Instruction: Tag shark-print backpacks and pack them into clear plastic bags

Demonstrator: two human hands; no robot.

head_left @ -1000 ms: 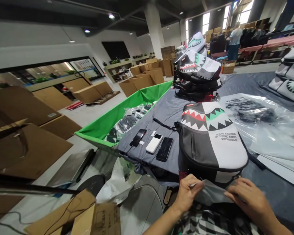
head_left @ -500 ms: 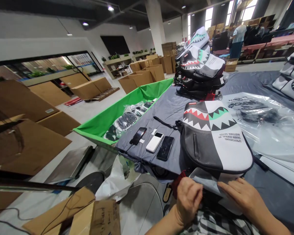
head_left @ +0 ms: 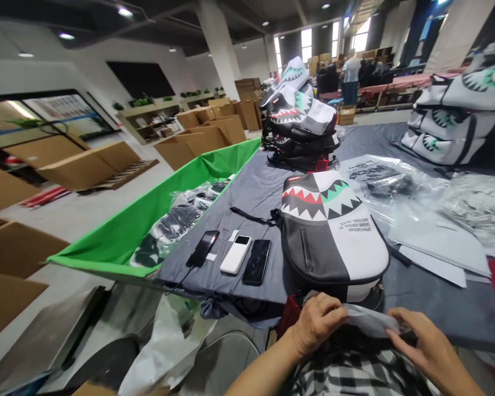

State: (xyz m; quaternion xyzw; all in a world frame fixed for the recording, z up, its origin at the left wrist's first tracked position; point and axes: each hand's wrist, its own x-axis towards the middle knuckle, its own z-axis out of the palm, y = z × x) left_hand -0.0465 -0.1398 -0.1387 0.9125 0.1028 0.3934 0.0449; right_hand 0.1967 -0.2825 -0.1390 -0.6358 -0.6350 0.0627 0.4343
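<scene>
A black-and-white backpack with a shark-mouth print lies flat on the cloth-covered table, its lower edge toward me. Just below that edge, a strip of translucent plastic stretches between my hands. My left hand is closed on the strip's left end, fingers curled. At the other end, my right hand pinches the plastic between thumb and fingers. Something dark red hangs beside my left wrist. What lies under the plastic, against my checked clothing, is mostly hidden.
Two phones and a white power bank lie left of the backpack. Stacked backpacks stand behind, more at right. Clear plastic bags cover the table's right part. A green-sided bin holds wrapped goods.
My view has turned to the right, so the table things shift left. My hands have moved farther apart from the backpack's edge, and the plastic strip between them is more visible.
</scene>
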